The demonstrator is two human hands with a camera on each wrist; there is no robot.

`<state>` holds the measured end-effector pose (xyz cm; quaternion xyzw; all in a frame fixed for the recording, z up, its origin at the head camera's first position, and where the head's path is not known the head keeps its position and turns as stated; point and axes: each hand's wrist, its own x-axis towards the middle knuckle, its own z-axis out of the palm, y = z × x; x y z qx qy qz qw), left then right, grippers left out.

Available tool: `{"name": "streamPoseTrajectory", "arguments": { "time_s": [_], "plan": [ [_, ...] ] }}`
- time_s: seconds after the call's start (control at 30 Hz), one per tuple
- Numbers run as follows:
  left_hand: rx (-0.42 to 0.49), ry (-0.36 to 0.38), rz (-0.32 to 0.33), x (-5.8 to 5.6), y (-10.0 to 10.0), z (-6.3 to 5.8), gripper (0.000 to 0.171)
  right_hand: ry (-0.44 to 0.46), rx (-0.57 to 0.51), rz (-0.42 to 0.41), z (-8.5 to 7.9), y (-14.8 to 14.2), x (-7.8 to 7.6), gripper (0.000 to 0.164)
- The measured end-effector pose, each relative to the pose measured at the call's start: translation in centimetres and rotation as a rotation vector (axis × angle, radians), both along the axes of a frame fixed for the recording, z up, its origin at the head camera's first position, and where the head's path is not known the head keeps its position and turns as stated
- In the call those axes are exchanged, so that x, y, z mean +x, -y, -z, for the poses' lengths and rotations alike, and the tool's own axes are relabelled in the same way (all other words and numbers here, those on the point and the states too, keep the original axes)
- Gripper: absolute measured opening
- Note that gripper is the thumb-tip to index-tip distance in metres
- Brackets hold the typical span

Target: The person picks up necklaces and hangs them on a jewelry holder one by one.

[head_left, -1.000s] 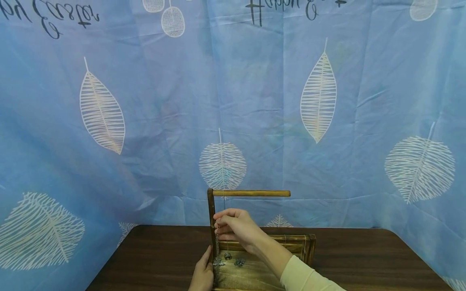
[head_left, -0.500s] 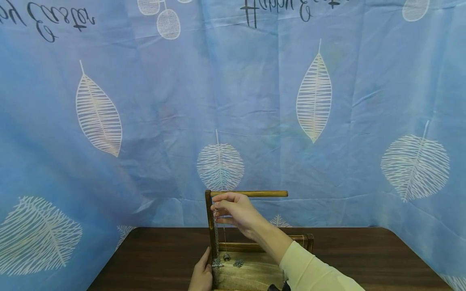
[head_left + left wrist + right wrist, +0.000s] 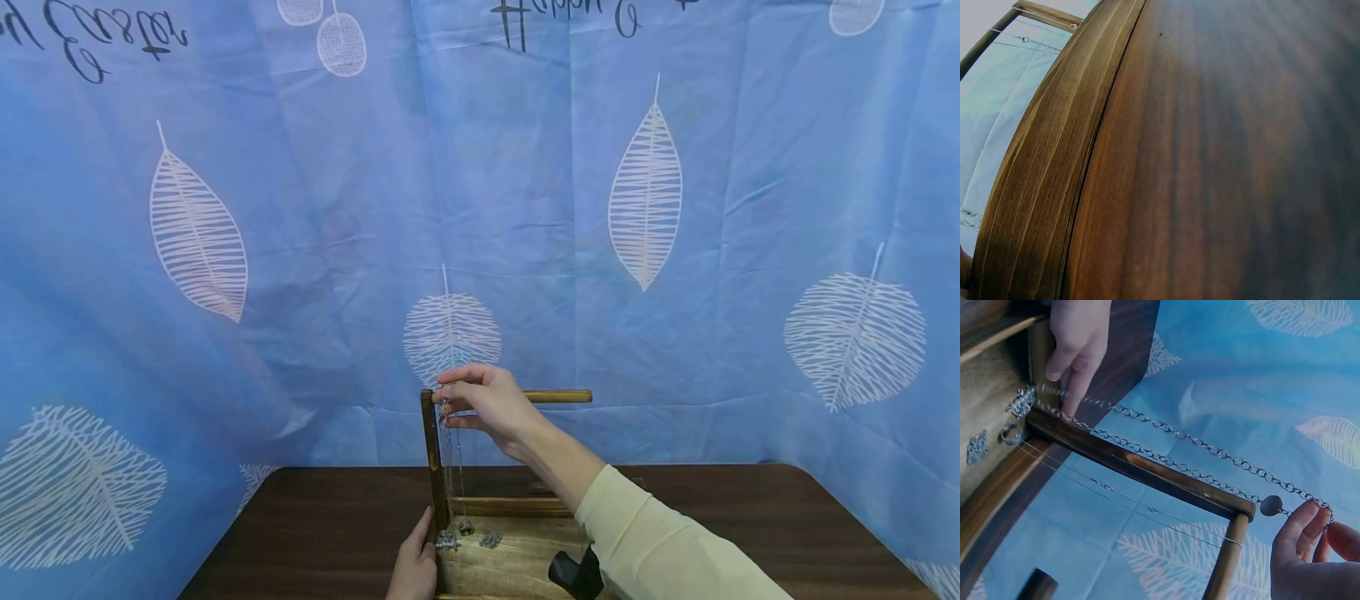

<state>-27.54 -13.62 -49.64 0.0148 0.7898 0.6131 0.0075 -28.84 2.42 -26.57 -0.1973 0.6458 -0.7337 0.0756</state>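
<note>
Blue leaf-print cloth [image 3: 525, 208] hangs behind a dark wooden table [image 3: 322, 517] bearing a wooden rack [image 3: 517, 507]. The right hand [image 3: 487, 404] pinches the upper end of a silver necklace [image 3: 1182, 434] near the crossbar [image 3: 558, 397]; its cluster pendant [image 3: 1021, 402] is low, at the board [image 3: 517, 573]. The left hand [image 3: 415, 558] rests straight-fingered against the post [image 3: 433, 454]. A thin chain [image 3: 1105, 485] with a ring [image 3: 1011, 434] hangs from the crossbar.
</note>
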Motion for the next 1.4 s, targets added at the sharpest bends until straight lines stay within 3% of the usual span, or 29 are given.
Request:
{"name": "streamPoseTrajectory", "arguments": {
  "time_s": [0.63,1.4],
  "plan": [
    [0.012,0.009,0.003,-0.2,0.1,0.1,0.056,-0.023,0.013,0.060,-3.2,-0.7,-0.5,0.021],
    [-0.019,-0.034,-0.003,-0.3,0.0,0.2,0.054,-0.020,0.037,0.132,-3.5,-2.7,-1.5,0.023]
  ]
}}
